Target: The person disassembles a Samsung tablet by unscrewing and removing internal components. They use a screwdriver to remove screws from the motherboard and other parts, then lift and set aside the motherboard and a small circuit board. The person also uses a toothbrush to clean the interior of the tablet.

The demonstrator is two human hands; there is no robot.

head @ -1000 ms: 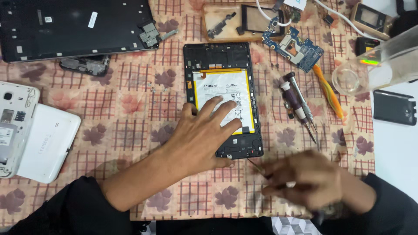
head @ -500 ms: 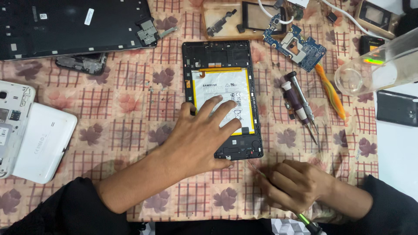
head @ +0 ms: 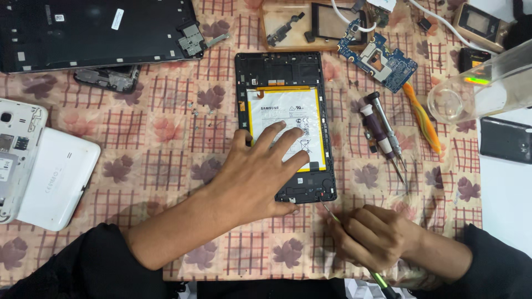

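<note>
the opened tablet (head: 285, 124) lies face down in the middle of the checked, flower-printed tablecloth (head: 166, 138), its back cover off, so the white battery (head: 285, 124) with its yellow edging shows inside the black frame. the left hand (head: 260, 171) lies flat on the lower half of the tablet, fingers spread wide over the battery and the thumb down near the tablet's bottom edge; it grips nothing, it only presses down. the right hand (head: 371, 235) is curled closed around a thin screwdriver (head: 332, 213) with a green and black handle, and the metal tip touches the tablet's bottom right corner. both arms wear black sleeves.

just right of the tablet lie two more screwdrivers (head: 382, 133), side by side, with an orange plastic pry tool (head: 421, 116) beside them. a blue circuit board (head: 379, 61) sits near the tablet's top right corner, and above the tablet is a shallow wooden tray (head: 271, 41) holding small parts. a large black panel (head: 94, 33) fills the top left corner. at the left edge lie a white device cover (head: 52, 177) and another white opened device (head: 14, 155). a few tiny screws (head: 199, 113) are scattered on the cloth left of the tablet. a clear plastic container (head: 476, 91) and a dark phone (head: 507, 138) are at the far right.
</note>
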